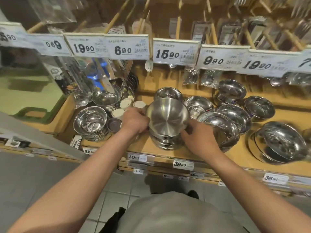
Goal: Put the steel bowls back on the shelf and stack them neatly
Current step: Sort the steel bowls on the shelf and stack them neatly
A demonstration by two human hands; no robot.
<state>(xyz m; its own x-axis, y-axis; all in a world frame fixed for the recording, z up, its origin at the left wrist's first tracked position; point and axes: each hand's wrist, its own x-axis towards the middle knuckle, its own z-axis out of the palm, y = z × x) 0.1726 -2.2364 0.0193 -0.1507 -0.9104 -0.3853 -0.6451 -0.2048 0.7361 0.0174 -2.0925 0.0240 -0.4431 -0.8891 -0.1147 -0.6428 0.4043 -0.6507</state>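
A steel bowl (pixel 167 117) sits on top of a stack of steel bowls (pixel 165 142) near the front of the wooden shelf (pixel 146 147). My left hand (pixel 135 121) grips the top bowl's left rim. My right hand (pixel 197 137) holds the right side of the stack just below the top bowl, its fingertips hidden behind the steel. Another steel bowl (pixel 168 94) stands right behind the stack. More bowl stacks stand on the left (pixel 90 121) and on the right (pixel 220 126).
White cups (pixel 125 104) and a small dark dish (pixel 114 124) crowd the left of my left hand. A large pan (pixel 280 142) lies at the right. Price tags (pixel 175 52) and hanging utensils overhang the shelf. Tiled floor lies below.
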